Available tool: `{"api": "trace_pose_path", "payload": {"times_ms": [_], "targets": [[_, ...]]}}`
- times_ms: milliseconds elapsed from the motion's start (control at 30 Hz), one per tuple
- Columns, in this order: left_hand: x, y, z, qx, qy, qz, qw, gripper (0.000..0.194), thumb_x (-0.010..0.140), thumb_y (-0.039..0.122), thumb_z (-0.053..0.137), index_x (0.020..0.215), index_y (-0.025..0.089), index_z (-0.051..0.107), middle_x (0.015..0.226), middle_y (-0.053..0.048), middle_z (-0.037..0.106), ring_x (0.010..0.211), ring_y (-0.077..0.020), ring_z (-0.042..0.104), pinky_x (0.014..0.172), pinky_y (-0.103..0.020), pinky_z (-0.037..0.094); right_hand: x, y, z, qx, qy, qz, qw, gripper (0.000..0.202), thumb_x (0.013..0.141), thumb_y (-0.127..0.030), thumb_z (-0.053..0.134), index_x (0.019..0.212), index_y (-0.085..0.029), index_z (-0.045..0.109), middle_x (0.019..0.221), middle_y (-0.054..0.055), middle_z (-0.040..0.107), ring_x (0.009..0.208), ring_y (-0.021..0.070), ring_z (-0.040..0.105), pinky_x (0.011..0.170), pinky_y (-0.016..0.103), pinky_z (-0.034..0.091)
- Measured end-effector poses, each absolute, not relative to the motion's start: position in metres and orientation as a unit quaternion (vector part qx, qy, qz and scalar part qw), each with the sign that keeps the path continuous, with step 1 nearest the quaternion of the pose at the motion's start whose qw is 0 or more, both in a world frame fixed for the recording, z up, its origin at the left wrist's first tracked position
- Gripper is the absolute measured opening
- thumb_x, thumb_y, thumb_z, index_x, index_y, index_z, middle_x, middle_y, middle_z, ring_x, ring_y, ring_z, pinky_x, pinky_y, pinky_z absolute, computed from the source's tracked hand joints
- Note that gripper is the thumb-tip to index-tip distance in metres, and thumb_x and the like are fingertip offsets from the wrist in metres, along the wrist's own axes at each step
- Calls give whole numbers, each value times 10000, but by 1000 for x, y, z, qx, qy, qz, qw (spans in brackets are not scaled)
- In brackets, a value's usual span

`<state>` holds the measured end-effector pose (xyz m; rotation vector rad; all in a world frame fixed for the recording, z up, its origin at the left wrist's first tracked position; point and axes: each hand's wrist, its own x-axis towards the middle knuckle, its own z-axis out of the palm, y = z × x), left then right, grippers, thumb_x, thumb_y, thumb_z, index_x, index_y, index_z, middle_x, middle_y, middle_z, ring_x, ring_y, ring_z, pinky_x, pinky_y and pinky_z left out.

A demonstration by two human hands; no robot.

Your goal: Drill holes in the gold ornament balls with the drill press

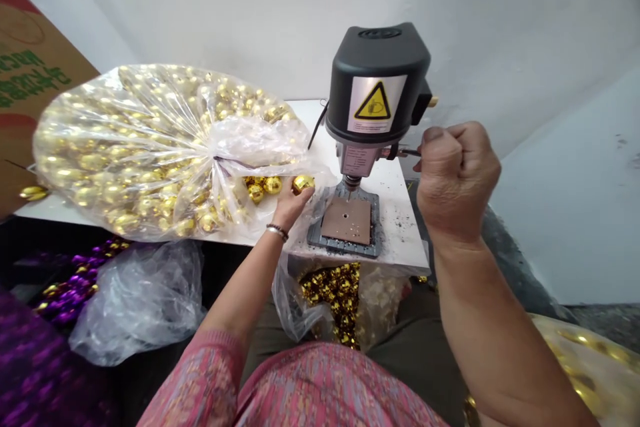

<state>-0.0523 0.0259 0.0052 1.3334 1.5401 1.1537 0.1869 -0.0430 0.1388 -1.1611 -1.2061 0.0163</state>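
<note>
My left hand (291, 205) holds a shiny gold ball (303, 183) at the mouth of a large clear plastic bag (150, 147) full of gold balls, lying on a white table (400, 240). My right hand (456, 177) is closed around the feed lever (409, 153) of a small black bench drill press (376, 87). The drill's chuck (351, 181) hangs above a brown square plate (347, 221) on the drill's base. The ball is just left of the drill's base, apart from the chuck.
Below the table's front edge hangs an open clear bag (335, 300) holding several gold balls. Purple balls (75, 283) and an empty-looking plastic bag (135, 297) lie lower left. A cardboard box (25, 73) stands at far left. White walls enclose the corner.
</note>
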Motion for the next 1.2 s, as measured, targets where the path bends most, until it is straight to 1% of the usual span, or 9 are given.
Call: {"api": "trace_pose_path", "payload": {"times_ms": [100, 200, 333, 433, 500, 633, 833, 1033, 1200], "targets": [[-66, 1, 15, 560, 505, 413, 510, 595, 786, 426, 852, 1306, 183, 695, 1136, -66, 770, 930, -195, 716, 787, -306, 594, 189, -39, 141, -514, -548, 7, 660, 390, 1033, -480, 570, 773, -211, 459, 642, -63, 473, 617, 61, 456, 652, 249, 357], [-65, -12, 17, 588, 479, 363, 541, 672, 728, 421, 919, 1306, 184, 671, 1104, -60, 771, 923, -192, 702, 800, -309, 578, 189, -33, 154, -520, -546, 15, 657, 385, 1048, -416, 560, 756, -202, 432, 646, -71, 450, 626, 48, 406, 679, 238, 354], [-48, -11, 15, 627, 503, 331, 494, 564, 802, 429, 892, 1256, 169, 681, 1089, -71, 782, 973, -216, 712, 875, -338, 572, 187, -28, 184, -578, -527, 71, 619, 454, 1042, -269, 586, 666, -192, 344, 620, -72, 393, 632, 36, 314, 681, 255, 282], [-38, -7, 15, 669, 520, 306, 435, 473, 867, 435, 844, 1233, 163, 719, 1116, -83, 795, 999, -232, 718, 917, -355, 564, 187, -27, 201, -599, -526, 115, 593, 396, 1050, -241, 557, 678, -175, 439, 648, -65, 429, 655, 46, 305, 663, 266, 268], [-35, -5, 16, 687, 525, 288, 413, 447, 874, 423, 838, 1229, 169, 739, 1122, -79, 805, 993, -233, 722, 920, -355, 563, 187, -27, 206, -598, -526, 130, 591, 336, 1053, -234, 530, 724, -163, 511, 681, -63, 458, 661, 50, 310, 644, 260, 273], [-29, -4, 17, 692, 536, 275, 397, 495, 829, 379, 882, 1268, 186, 756, 1132, -65, 821, 982, -225, 730, 901, -337, 570, 186, -26, 206, -600, -516, 142, 595, 328, 1059, -230, 510, 737, -167, 505, 697, -63, 461, 663, 46, 307, 628, 245, 281], [-15, -1, 24, 704, 545, 240, 387, 546, 801, 314, 897, 1309, 155, 777, 1095, -62, 815, 927, -218, 722, 866, -320, 570, 185, -26, 205, -600, -513, 154, 594, 296, 1067, -244, 513, 784, -160, 527, 729, -63, 464, 679, 38, 321, 631, 232, 288], [-3, 4, 31, 761, 544, 210, 284, 537, 714, 235, 943, 1233, 180, 813, 1086, -71, 783, 1032, -277, 703, 997, -371, 571, 186, -25, 199, -575, -518, 143, 617, 302, 1058, -273, 559, 784, -159, 506, 699, -66, 415, 687, 40, 296, 618, 225, 273], [-2, 12, 24, 757, 526, 213, 325, 521, 689, 236, 958, 1191, 184, 829, 1078, -66, 760, 1079, -286, 698, 1060, -399, 573, 188, -22, 194, -567, -513, 138, 630, 332, 1051, -275, 569, 757, -188, 442, 700, -59, 428, 683, 48, 326, 615, 235, 283]]}}
